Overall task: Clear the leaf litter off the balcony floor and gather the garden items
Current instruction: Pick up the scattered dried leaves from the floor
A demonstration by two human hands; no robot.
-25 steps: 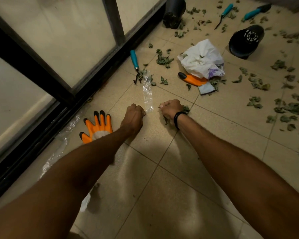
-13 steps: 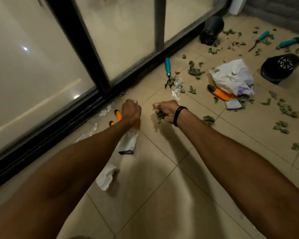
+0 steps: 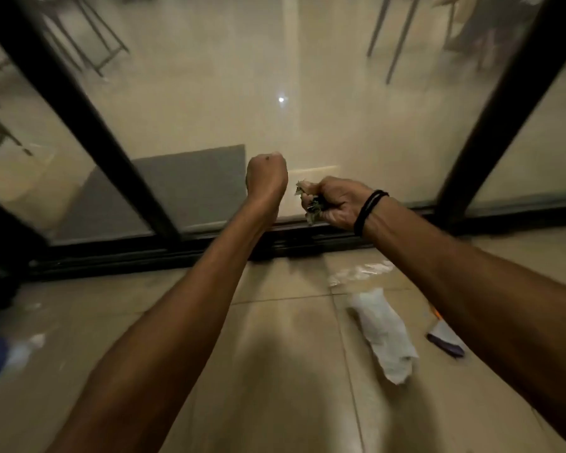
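Right hand (image 3: 335,201) is clenched round a wad of leaves (image 3: 308,208), held up in front of the glass door (image 3: 307,93). Left hand (image 3: 267,178) is just beside it, curled into a fist, nothing showing in it. On the floor (image 3: 275,387) under the right arm: white rag (image 3: 384,335), clear plastic (image 3: 360,273), glove (image 3: 445,336) half hidden.

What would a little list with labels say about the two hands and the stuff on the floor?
left hand: curled in a fist, nothing visible inside
right hand: grips green leaves, black band on wrist
floor: white crumpled sheet, clear plastic nearer the door
behind: glass sliding door
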